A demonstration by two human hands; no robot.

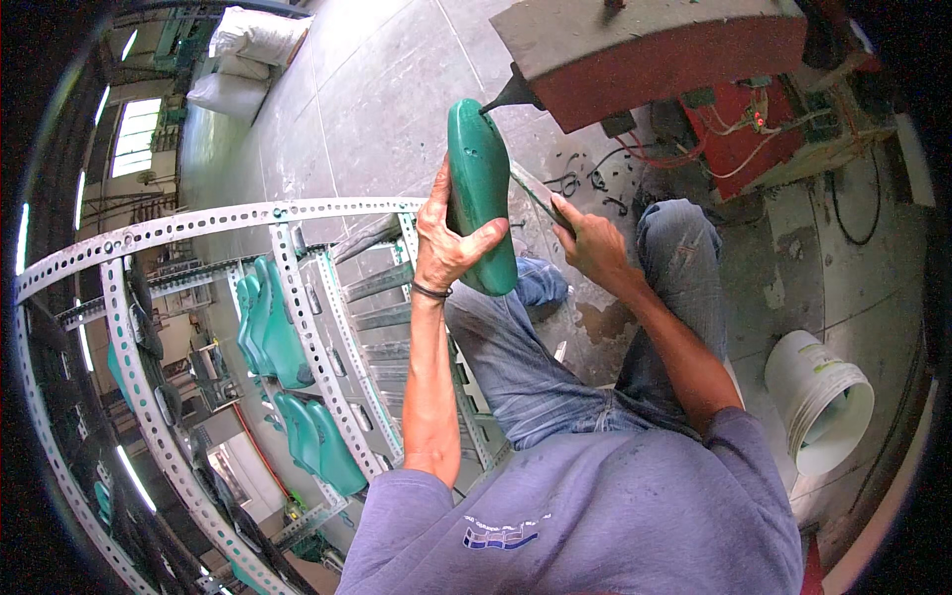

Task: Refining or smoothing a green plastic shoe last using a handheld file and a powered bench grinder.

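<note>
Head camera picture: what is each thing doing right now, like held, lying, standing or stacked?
Green shoe last: held upright, its top against the machine's black pointed tip.
Left hand: gripping the last.
Right hand: holding a thin tool against the last.
White bucket: tipped on its side, looks empty.
Other green lasts: stacked on the metal rack.

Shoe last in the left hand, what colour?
Green shoe last, gripped by the left hand; head view shows it.

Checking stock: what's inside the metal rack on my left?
Green shoe lasts stand on the metal rack's shelves, more lower down. Its perforated posts cover parts of them, so the full count stays hidden.
</note>
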